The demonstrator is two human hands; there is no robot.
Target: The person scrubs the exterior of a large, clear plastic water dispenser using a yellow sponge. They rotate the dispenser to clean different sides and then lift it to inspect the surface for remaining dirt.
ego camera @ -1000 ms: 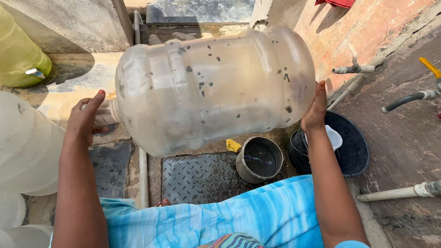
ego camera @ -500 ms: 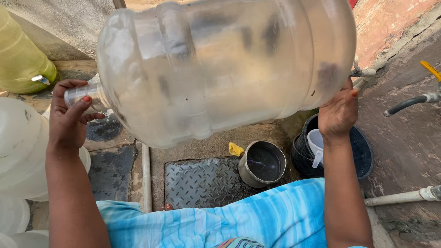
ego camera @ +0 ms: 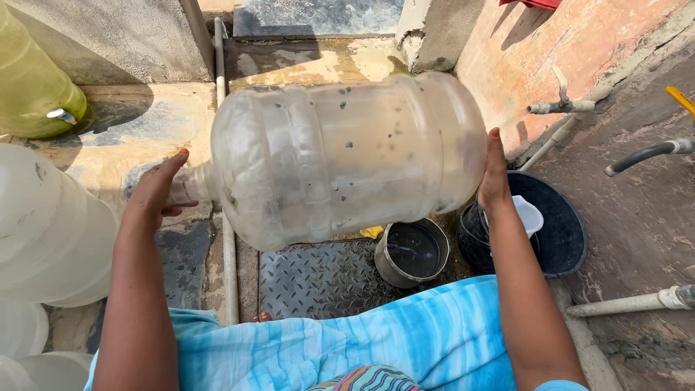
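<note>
A large clear plastic water jug (ego camera: 347,156), speckled with dark spots, lies sideways in the air in front of me. My left hand (ego camera: 156,192) covers and grips its neck on the left. The flat of my right hand (ego camera: 494,174) presses against its base on the right. Below the jug lie a metal chequer-plate cover (ego camera: 318,279) and my blue striped garment (ego camera: 347,347).
A small steel pot (ego camera: 411,252) and a black tub (ego camera: 561,232) holding a white scoop (ego camera: 527,215) stand under the jug's right end. Pale jugs (ego camera: 47,232) crowd the left; a yellow-green one (ego camera: 32,87) lies beyond. Taps (ego camera: 561,106) and pipes (ego camera: 630,303) line the right wall.
The jug has come back down and away from the camera after being raised close half a second ago. Both hands stay on its neck and base.
</note>
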